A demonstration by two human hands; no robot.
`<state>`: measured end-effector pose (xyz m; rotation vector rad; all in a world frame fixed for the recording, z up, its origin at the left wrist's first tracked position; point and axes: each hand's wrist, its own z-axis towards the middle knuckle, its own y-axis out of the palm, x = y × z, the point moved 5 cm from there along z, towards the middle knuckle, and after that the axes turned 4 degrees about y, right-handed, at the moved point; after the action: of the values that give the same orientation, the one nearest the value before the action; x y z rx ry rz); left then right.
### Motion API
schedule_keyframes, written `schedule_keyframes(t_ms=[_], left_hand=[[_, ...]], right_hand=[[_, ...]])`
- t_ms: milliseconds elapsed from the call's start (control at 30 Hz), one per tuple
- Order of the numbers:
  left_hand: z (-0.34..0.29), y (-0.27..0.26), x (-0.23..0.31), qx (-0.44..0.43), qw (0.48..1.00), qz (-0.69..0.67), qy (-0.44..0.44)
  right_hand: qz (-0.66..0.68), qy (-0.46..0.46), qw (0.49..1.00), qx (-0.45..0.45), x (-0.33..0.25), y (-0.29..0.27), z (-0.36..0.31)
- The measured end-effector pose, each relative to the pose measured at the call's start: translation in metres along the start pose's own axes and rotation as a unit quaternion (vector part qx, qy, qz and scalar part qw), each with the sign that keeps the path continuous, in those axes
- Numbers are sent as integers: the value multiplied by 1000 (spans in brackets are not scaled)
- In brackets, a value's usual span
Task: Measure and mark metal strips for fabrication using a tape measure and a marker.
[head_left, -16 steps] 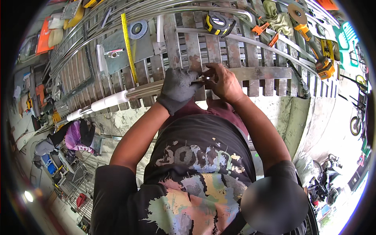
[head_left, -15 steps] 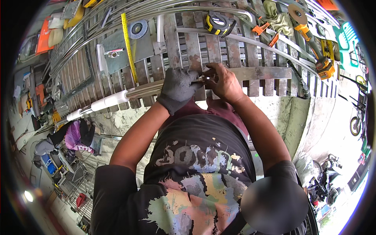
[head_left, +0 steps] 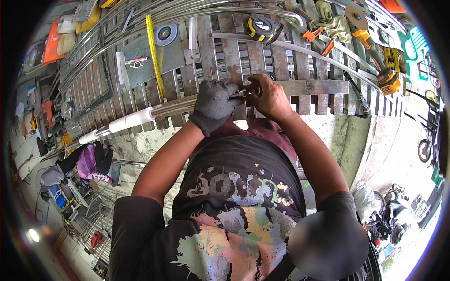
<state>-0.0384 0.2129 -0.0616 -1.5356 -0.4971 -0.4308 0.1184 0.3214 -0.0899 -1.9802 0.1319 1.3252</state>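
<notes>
My left hand [head_left: 213,105], in a dark grey knitted glove, is closed around a bundle of thin metal tubes [head_left: 174,107] at the bench's near edge. The bundle runs off to the left, where white wrapping [head_left: 131,120] covers part of it. Close beside the glove, my bare right hand [head_left: 273,99] has its thumb and fingers pinched at the tubes' right end. A small shiny metal piece [head_left: 242,93] shows between the two hands; its kind is too small to make out. The fingers partly hide it.
The slatted metal bench [head_left: 233,51] carries a tape measure [head_left: 264,29], a yellow measuring strip [head_left: 153,56], a flap disc [head_left: 165,34] on a grey plate [head_left: 140,77], orange clamps [head_left: 313,35] and an angle grinder [head_left: 372,47]. A flat bar [head_left: 321,87] lies right of my hands.
My right fingers have shifted slightly around the small metal piece. My left hand keeps its hold on the tubes, almost unmoved.
</notes>
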Motion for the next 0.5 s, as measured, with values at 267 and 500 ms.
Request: schedule_keyframes(t_ms=[267,500], left_hand=[[-1,-1,1,9,1000,-26,10],[-2,-7,9,74,995,-5,64]], right_hand=[[-6,12,1000,11,-4,-2,-1],[5,41,999,10,0,1,-4]])
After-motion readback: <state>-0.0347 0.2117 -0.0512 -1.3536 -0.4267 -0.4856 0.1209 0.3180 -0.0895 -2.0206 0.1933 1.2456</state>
